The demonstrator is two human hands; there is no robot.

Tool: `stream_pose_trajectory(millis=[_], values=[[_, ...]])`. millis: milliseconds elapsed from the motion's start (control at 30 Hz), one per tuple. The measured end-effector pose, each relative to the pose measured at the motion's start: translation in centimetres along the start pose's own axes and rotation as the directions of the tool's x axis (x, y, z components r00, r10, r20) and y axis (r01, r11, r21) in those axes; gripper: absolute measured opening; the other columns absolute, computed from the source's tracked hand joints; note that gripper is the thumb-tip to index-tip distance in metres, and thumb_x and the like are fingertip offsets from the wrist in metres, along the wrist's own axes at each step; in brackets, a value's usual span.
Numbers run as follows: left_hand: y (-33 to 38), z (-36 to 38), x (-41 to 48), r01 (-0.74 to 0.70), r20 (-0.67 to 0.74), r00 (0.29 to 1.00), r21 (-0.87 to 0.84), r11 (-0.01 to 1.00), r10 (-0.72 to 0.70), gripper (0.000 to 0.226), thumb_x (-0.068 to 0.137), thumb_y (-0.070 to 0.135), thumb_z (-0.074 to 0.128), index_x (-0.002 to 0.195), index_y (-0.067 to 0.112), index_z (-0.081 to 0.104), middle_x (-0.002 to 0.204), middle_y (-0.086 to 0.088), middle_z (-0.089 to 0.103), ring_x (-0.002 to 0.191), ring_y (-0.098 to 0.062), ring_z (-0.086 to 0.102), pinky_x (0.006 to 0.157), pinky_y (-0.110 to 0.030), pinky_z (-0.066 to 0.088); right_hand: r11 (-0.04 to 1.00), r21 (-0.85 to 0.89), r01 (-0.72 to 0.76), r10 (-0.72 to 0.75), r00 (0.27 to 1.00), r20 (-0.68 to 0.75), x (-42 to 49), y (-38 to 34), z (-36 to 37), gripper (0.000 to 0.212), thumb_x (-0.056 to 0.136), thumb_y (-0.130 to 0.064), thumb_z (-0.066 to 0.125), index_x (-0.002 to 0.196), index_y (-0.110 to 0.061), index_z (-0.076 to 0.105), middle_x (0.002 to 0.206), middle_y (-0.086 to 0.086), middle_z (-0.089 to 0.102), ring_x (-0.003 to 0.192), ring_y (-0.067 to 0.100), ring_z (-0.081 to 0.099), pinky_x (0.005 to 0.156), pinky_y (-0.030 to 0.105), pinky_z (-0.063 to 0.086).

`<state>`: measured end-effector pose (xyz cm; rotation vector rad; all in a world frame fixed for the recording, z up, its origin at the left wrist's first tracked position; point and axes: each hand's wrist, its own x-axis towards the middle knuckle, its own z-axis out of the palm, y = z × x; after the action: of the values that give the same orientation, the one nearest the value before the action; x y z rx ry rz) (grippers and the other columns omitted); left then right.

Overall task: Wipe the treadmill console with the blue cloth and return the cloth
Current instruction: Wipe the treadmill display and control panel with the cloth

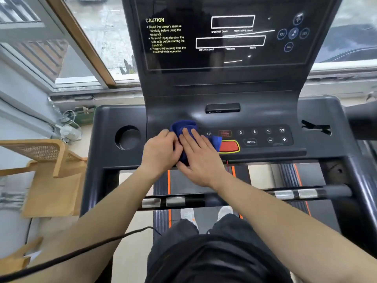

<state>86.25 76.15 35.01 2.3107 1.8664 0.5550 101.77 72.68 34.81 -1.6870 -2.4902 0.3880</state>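
The treadmill (114, 160) fills the view, its dark frame running from the handlebar (330, 190) at the bottom to the upright display panel (224, 35) at the top. The display panel is unlit and carries a printed caution notice (165, 35) on its left side. Below it lies the console (224, 121), a sloped dark surface with a row of round number buttons (261, 131), a button marked MODE (250, 142) and a red stop button (229, 147) edged in yellow. A round cup holder (127, 137) sits at the console's left end.

The blue cloth (183, 127) lies bunched on the left-centre part of the console, just left of the red stop button, one corner overlapping it. The right hand (199, 160) lies flat on the cloth, fingers extended and slightly spread. The left hand (161, 152) rests just beside it, touching the cloth's left edge with fingers curled; whether it grips the fabric cannot be told.

A wooden chair (49, 160) stands left of the treadmill
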Motion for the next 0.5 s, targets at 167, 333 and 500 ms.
stream_pose_trajectory(millis=[167, 333, 500], values=[[1.1, -0.6, -1.3, -0.039, 0.006, 0.999, 0.044, 0.998, 0.039, 0.025, 0.085, 0.024, 0.048, 0.070, 0.010, 0.061, 0.070, -0.007, 0.059, 0.053, -0.028, 0.059, 0.046, -0.033, 0.045, 0.998, -0.003, 0.067, -0.067, 0.997, 0.033, -0.6, 0.9, -0.3, 0.077, 0.090, -0.055, 0.043, 0.154, -0.013, 0.034, 0.164, 0.006, 0.027, 0.151, 0.025, 0.023, 0.121, 0.043, 0.022], [2.3, 1.3, 2.4, 0.131, -0.037, 0.991, 0.043, 0.990, -0.130, 0.033, 0.099, 0.022, 0.039, 0.092, 0.001, 0.064, 0.093, -0.017, 0.061, 0.088, -0.037, 0.058, 0.077, -0.047, 0.051, 1.000, -0.004, 0.013, -0.013, 0.993, 0.115, 3.7, 2.3, -2.4, 0.074, 0.097, -0.046, 0.033, 0.160, -0.014, 0.013, 0.168, 0.004, 0.004, 0.155, 0.021, 0.004, 0.125, 0.040, 0.009], [4.4, 1.3, -1.0, -0.120, -0.101, 0.986, 0.103, 0.987, 0.131, 0.015, 0.090, 0.001, 0.052, 0.086, -0.003, 0.066, 0.084, -0.016, 0.064, 0.076, -0.036, 0.058, 0.068, -0.046, 0.053, 0.998, -0.046, 0.036, -0.037, 0.999, -0.023, -1.1, 2.7, -0.8, 0.067, 0.095, -0.041, 0.045, 0.153, -0.008, 0.035, 0.161, 0.012, 0.031, 0.149, 0.029, 0.028, 0.120, 0.043, 0.023]])
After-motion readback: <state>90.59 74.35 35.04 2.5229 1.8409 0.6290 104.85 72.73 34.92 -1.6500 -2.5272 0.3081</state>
